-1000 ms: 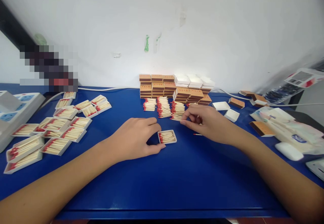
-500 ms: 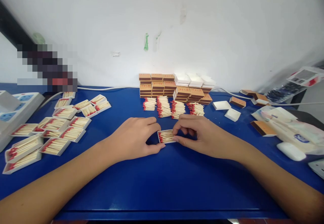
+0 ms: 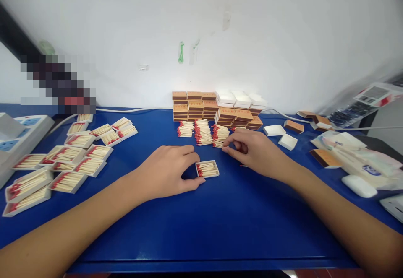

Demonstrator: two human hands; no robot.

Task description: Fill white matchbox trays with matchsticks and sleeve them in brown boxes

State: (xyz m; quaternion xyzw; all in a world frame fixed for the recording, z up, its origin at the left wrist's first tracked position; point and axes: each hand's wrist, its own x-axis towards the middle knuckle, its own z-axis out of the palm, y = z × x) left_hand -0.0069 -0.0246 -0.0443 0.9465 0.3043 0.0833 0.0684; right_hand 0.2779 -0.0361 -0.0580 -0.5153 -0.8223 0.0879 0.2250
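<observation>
A small white matchbox tray [image 3: 207,169] filled with red-tipped matches lies on the blue table [image 3: 220,223]. My left hand [image 3: 166,171] rests beside it, thumb and forefinger holding its left end. My right hand [image 3: 252,150] is curled at the near edge of the loose match piles [image 3: 203,132], fingertips pinched together at the matches; what they hold is too small to make out. One stray match [image 3: 243,166] lies under my right wrist.
Stacked brown matchbox sleeves [image 3: 201,106] and white trays [image 3: 241,99] stand against the wall. Several filled open trays [image 3: 63,160] spread over the left side by a power strip [image 3: 19,137]. Empty trays [image 3: 280,136], sleeves [image 3: 325,159] and plastic-wrapped packets [image 3: 362,156] lie at the right.
My right hand went from the match piles to the tray half a second ago, then moved back up to the piles. My left hand has stayed at the tray.
</observation>
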